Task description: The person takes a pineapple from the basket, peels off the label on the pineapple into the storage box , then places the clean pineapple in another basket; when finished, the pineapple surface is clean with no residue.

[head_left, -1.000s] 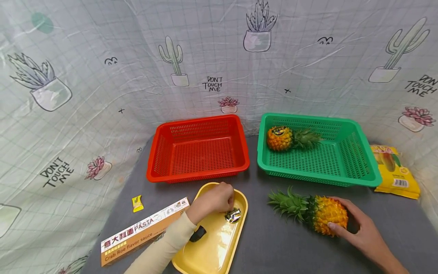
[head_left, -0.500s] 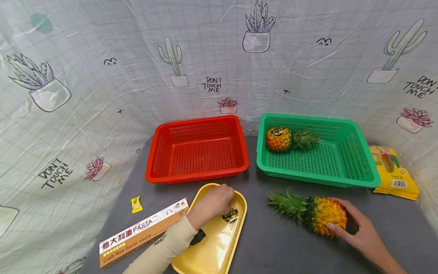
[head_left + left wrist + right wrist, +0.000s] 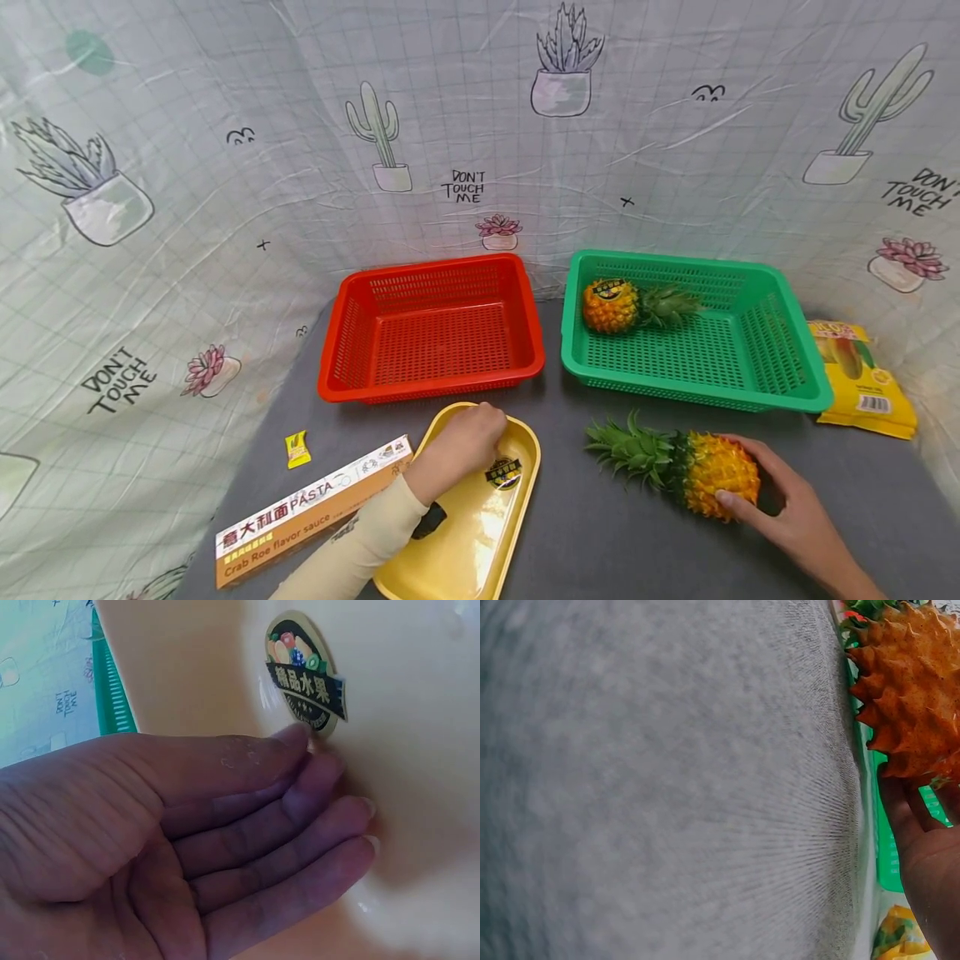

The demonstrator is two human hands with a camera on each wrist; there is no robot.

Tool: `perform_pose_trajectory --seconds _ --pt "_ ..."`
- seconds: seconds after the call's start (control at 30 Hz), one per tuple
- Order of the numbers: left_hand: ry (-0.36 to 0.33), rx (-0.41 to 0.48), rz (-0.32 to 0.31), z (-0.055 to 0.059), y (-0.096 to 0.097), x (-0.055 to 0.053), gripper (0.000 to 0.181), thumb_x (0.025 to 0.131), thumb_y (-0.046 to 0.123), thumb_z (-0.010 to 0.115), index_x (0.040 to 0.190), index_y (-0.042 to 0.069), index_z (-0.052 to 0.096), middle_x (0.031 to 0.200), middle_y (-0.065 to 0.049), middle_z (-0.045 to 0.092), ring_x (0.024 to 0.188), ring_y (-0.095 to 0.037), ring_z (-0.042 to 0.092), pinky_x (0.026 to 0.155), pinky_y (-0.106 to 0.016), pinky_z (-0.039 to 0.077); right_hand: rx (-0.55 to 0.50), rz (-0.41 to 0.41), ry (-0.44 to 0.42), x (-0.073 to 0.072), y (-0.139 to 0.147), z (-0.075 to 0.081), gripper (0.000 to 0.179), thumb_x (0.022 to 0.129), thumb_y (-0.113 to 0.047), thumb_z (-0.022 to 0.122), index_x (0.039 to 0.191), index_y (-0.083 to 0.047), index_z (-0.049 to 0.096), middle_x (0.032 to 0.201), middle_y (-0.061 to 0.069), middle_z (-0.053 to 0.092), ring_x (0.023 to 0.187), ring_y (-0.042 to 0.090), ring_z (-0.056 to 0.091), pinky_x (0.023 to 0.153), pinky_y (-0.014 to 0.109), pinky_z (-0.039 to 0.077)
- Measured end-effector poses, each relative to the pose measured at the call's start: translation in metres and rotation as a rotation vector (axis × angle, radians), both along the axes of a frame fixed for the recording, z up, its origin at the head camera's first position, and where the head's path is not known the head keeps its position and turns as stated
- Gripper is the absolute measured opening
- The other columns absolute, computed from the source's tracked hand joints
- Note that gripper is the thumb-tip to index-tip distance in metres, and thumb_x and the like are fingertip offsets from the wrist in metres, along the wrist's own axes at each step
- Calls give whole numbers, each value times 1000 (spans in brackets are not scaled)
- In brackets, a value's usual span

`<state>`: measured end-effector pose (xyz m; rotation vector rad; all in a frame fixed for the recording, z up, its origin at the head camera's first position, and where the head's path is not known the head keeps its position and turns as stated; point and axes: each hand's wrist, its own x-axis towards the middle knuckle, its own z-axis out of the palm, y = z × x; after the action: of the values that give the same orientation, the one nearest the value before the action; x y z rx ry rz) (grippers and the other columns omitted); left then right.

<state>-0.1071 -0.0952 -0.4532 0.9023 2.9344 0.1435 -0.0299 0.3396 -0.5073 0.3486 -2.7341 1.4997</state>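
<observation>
In the head view my left hand reaches into a yellow tray, its thumb and index fingertip pinching the lower edge of a black-and-gold fruit label sticker. The other fingers curl beside the thumb. The label stands out against the tray's pale wall in the left wrist view. My right hand grips the base of a small orange pineapple on the dark table, thumb on the near side and fingers behind. The pineapple's green crown points left. A spiky part of its body fills the right wrist view's upper right corner.
A red basket stands behind the tray. Right of it, a green basket holds another pineapple. A yellow bag lies at the far right. A pasta box and a small yellow packet lie left.
My left hand and the sticker have shifted slightly left within the tray, and the sticker's angle has changed a little. My right hand keeps its grip on the pineapple, which stays in place.
</observation>
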Motion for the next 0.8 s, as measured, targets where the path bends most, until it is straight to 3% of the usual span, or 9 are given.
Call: perform_pose_trajectory --seconds 0.13,0.33,0.47,0.6,0.8 --pt "-64 30 -14 9 -4 -2 32 83 -5 73 69 13 50 68 1 43 63 -16 44 58 -30 41 3 -1 3 1 0 0 67 102 -7 73 160 -8 41 144 -19 48 115 -4 56 85 14 49" --pt "-251 182 -98 38 -2 -11 39 87 -1 76 59 16 53 57 10 36 53 -7 34 51 -22 28 6 -3 0 0 -1 0 67 102 -8 73 161 -9 41 145 -18 48 116 -4 56 85 15 50" --pt "-339 272 -190 57 8 -19 31 91 4 78 67 17 65 60 13 48 56 -4 43 55 -19 37 6 -10 3 0 -1 0 67 102 -9 73 161 -8 41 146 -17 48 116 -4 56 86 15 50" --pt "-402 340 -268 68 22 -25 19 93 1 75 81 16 72 73 14 66 65 1 59 63 -19 49 -7 -4 3 1 -1 0 67 102 -8 73 161 -8 41 146 -16 48 116 -3 57 86 16 51" --pt "-400 366 -336 76 44 -29 11 95 4 76 90 14 74 80 16 67 68 3 60 62 -19 49 -4 -3 2 2 -2 0 66 102 -9 73 160 -8 41 145 -14 49 115 -2 58 85 18 52"
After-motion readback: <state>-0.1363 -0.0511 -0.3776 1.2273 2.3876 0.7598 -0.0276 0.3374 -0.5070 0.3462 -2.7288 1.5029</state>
